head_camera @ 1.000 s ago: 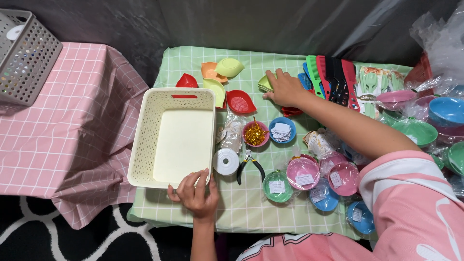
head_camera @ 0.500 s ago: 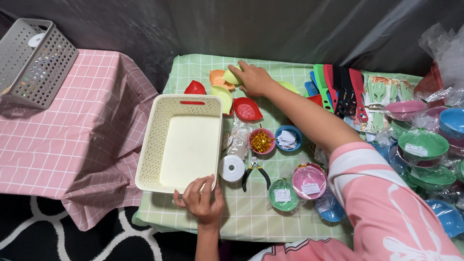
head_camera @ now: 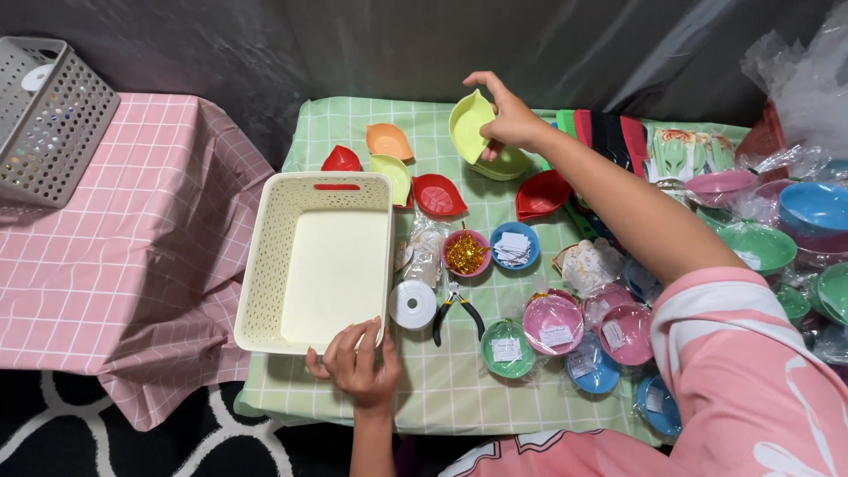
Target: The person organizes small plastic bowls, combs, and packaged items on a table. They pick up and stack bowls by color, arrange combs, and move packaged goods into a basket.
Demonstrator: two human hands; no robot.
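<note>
My right hand (head_camera: 510, 117) holds a yellow-green leaf-shaped dish (head_camera: 468, 126) tilted up above another dish of the same colour (head_camera: 503, 165) at the back of the green checked table (head_camera: 442, 389). My left hand (head_camera: 356, 364) grips the near rim of an empty cream plastic basket (head_camera: 318, 261). Orange (head_camera: 389, 140), red (head_camera: 342, 161) and yellow-green (head_camera: 393, 173) leaf dishes lie behind the basket, with a red one (head_camera: 438, 195) beside them.
A white tape roll (head_camera: 412, 305), pliers (head_camera: 455, 309), a pink cup of gold bits (head_camera: 465, 252) and a blue cup of tags (head_camera: 514, 246) sit mid-table. Wrapped coloured bowls (head_camera: 552, 322) crowd the right. A grey basket (head_camera: 49, 119) stands on the pink table.
My right hand has picked up the yellow-green leaf dish and lifted it off the table. My left hand stays on the basket rim.
</note>
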